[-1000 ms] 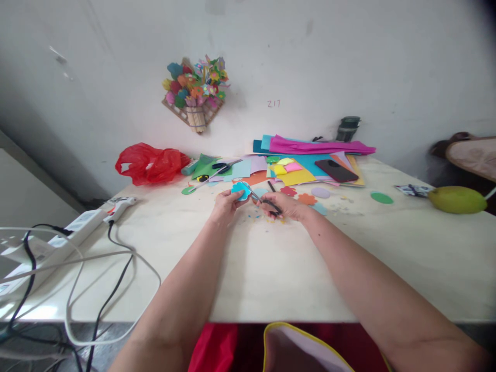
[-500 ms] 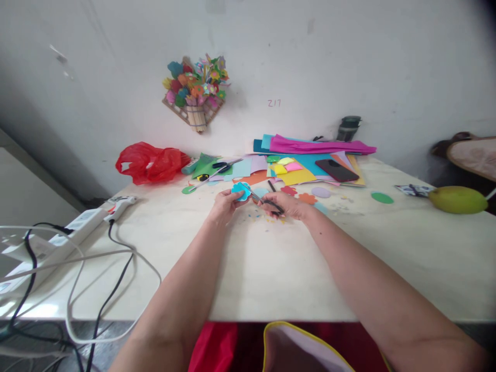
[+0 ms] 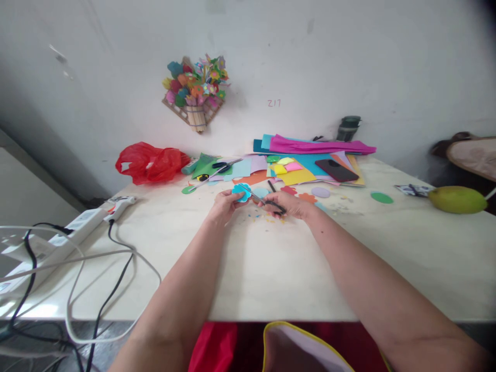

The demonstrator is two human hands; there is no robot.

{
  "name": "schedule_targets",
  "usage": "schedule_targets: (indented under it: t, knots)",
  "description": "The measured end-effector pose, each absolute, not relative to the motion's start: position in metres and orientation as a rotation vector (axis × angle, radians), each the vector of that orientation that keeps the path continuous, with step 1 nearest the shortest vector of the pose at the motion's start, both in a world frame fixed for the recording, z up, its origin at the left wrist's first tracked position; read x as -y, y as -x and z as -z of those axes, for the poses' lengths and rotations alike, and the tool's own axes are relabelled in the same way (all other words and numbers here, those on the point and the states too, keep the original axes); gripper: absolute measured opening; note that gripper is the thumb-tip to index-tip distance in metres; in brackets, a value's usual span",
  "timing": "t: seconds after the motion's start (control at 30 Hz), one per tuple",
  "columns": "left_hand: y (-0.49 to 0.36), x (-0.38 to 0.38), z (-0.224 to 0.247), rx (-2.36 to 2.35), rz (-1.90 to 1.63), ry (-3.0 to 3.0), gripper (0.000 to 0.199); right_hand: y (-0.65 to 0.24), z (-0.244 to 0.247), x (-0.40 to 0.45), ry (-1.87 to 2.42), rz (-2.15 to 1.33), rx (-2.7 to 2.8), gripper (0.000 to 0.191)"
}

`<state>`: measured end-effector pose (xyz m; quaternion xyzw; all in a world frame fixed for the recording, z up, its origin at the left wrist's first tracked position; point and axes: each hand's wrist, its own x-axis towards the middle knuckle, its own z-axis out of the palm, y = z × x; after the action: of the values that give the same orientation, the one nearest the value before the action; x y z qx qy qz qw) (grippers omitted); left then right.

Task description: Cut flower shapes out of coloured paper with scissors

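Our L grip [image 3: 227, 203] is closed on bright-blue scalloped paper flower [image 3: 241, 192], above pale bench [image 3: 267, 274]; R grip [image 3: 279, 204] is closed round black-handled metal scissors [image 3: 277, 207], blades at flower.

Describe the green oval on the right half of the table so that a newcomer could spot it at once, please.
On the pale table, find the large yellow-green fruit near the right end. Just left of it is a small patterned packet, and left of that lies the flat green oval. Its solid green sets it apart from the lilac oval farther left.
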<state>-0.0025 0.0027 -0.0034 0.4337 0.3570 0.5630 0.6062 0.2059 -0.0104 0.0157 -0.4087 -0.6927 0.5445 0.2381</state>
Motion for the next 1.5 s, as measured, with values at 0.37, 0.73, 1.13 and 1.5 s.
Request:
schedule_targets:
  t: [0.37, 0.73, 1.13, 1.5]
  knots:
    - [0.004, -0.001, 0.003, -0.823, -1.25, -1.042, 0.024, -0.209, -0.008, 0.001, 1.115, -1.527, 1.886, 0.022]
    - [0.005, -0.002, 0.003, -0.81, -1.24, -1.051, 0.023, -0.209, -0.01, 0.004, 1.097, -1.467, 1.941, 0.028]
    - [0.005, -0.002, 0.002, -0.803, -1.243, -1.035, 0.021, -0.205, -0.013, 0.007, 1.128, -1.442, 1.911, 0.032]
    - [-0.005, 0.001, -0.003, -0.816, -1.34, -0.909, 0.018, -0.201, -0.011, 0.009, 0.997, -1.492, 1.766, 0.026]
